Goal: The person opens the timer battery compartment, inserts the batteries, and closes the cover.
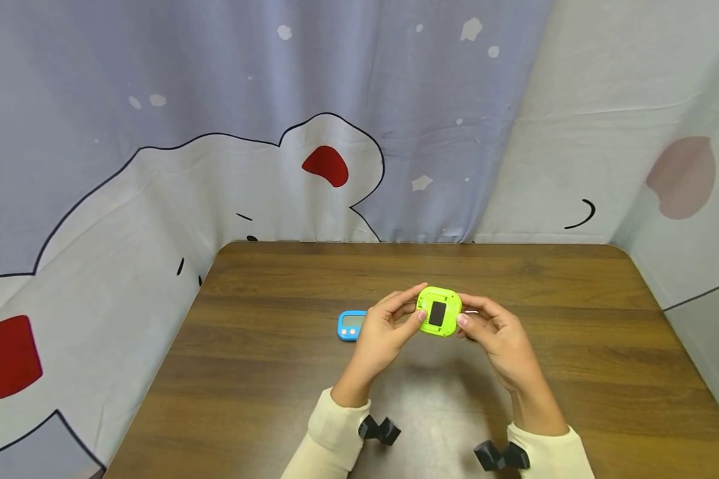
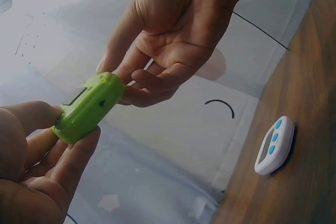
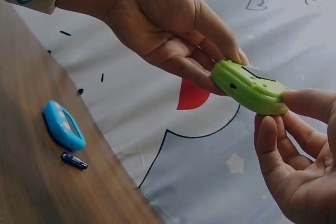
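A lime-green digital timer (image 1: 440, 311) is held above the table, its back with a dark rectangle facing the head camera. My left hand (image 1: 385, 334) pinches its left edge between thumb and fingers. On the opposite edge, my right hand (image 1: 502, 342) grips it with thumb and fingertips. In the left wrist view the green timer (image 2: 89, 107) appears edge-on between both hands. The right wrist view also shows the green timer's side (image 3: 247, 87), with a small dark slot in it.
On the wooden table (image 1: 263, 399), a blue timer (image 1: 351, 325) lies partly behind my left hand. Beside it lies a small dark battery (image 3: 74, 161). A white timer with blue buttons (image 2: 275, 145) lies on the table too. A printed curtain (image 1: 245, 186) hangs behind.
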A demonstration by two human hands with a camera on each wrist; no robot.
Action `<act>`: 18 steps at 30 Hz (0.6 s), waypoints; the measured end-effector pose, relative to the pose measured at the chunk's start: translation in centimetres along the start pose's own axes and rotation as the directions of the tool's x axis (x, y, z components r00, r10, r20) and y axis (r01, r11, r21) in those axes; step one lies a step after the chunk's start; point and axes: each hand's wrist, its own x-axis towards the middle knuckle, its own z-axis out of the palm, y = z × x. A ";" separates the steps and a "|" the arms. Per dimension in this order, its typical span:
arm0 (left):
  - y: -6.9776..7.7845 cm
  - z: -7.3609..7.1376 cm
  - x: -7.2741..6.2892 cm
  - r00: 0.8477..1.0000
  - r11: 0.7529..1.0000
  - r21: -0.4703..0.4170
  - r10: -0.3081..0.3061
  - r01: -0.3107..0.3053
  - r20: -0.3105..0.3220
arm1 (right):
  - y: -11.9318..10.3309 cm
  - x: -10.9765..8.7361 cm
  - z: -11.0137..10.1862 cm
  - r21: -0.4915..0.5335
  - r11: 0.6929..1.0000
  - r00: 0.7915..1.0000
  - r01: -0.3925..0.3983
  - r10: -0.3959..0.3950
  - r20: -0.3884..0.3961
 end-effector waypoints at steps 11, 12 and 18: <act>-0.1 0.0 0.1 1.000 1.000 -0.001 -0.025 0.025 0.000 | 0.0 0.0 0.4 -0.016 1.000 1.000 0.013 -0.013 -0.014; -0.1 -0.1 0.1 0.999 0.999 -0.005 -0.032 0.032 -0.001 | 0.1 0.1 0.4 -0.016 1.000 1.000 0.017 -0.018 -0.017; 0.1 -0.2 0.1 0.997 0.994 -0.077 -0.076 0.075 -0.008 | 0.4 0.2 0.8 0.045 0.998 0.999 0.051 -0.052 0.004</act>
